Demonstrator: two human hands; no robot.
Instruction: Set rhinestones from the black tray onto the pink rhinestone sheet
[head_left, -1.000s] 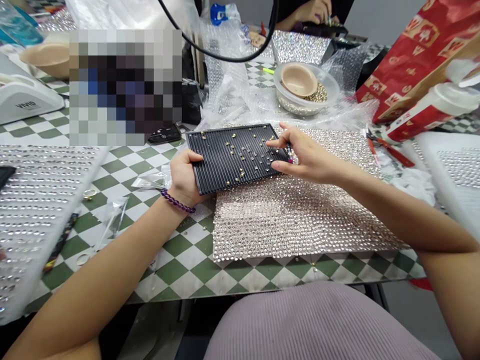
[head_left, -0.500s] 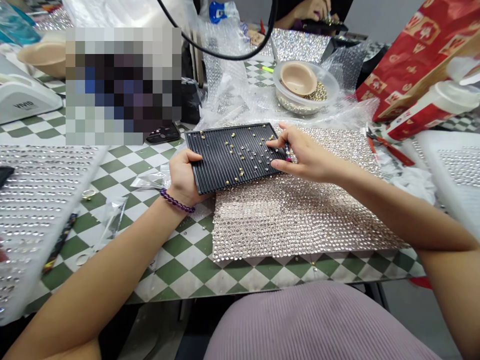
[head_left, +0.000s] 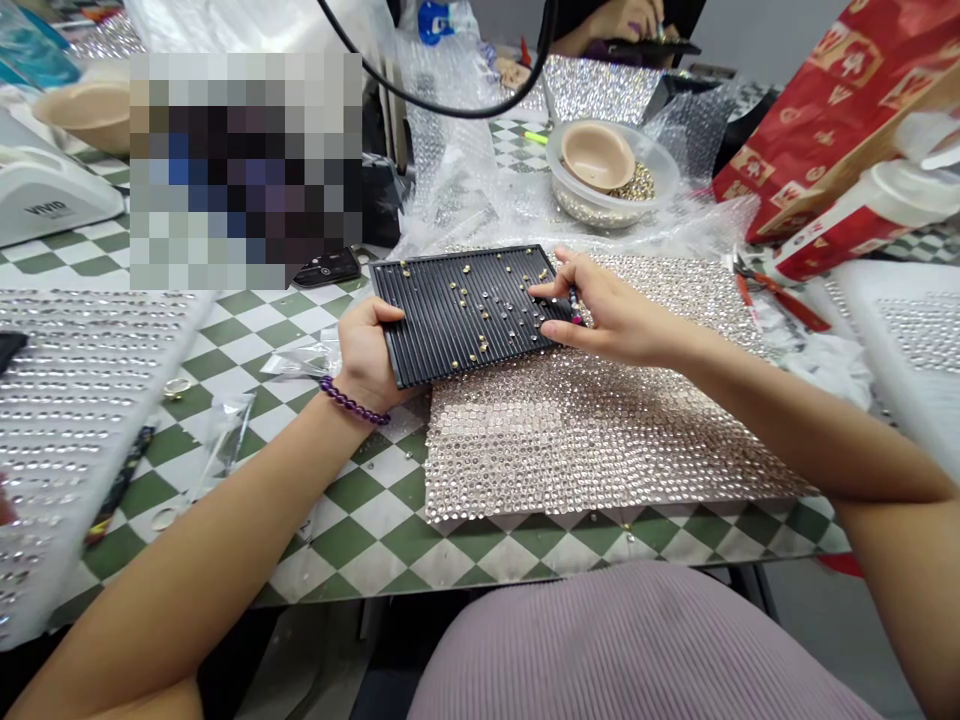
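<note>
A black ridged tray (head_left: pixel 420 325), scattered with small gold and clear rhinestones (head_left: pixel 486 305), is tilted above the table. My left hand (head_left: pixel 369 345) is closed round its left edge, thumb on top, a purple bead bracelet at the wrist. Over the tray's right end, my right hand (head_left: pixel 600 305) has its thumb and index finger apart near the stones. A short dark pen-like stick (head_left: pixel 575 305) with a pink end shows in that hand, its rest hidden by the fingers. Beneath lies a sheet (head_left: pixel 555 440) covered with rows of rhinestones.
A clear bowl (head_left: pixel 667 190) of stones holds a beige bowl (head_left: pixel 598 150). Red-handled pliers (head_left: pixel 787 300) lie right of the sheet, near a red cup (head_left: pixel 847 220). Another stone sheet (head_left: pixel 82 400) is at left. Behind, a person's hand (head_left: pixel 634 20) works over a dark tray.
Almost nothing differs. My right thumb and index finger have shifted very slightly over the tray; my left hand and the tray stay in place.
</note>
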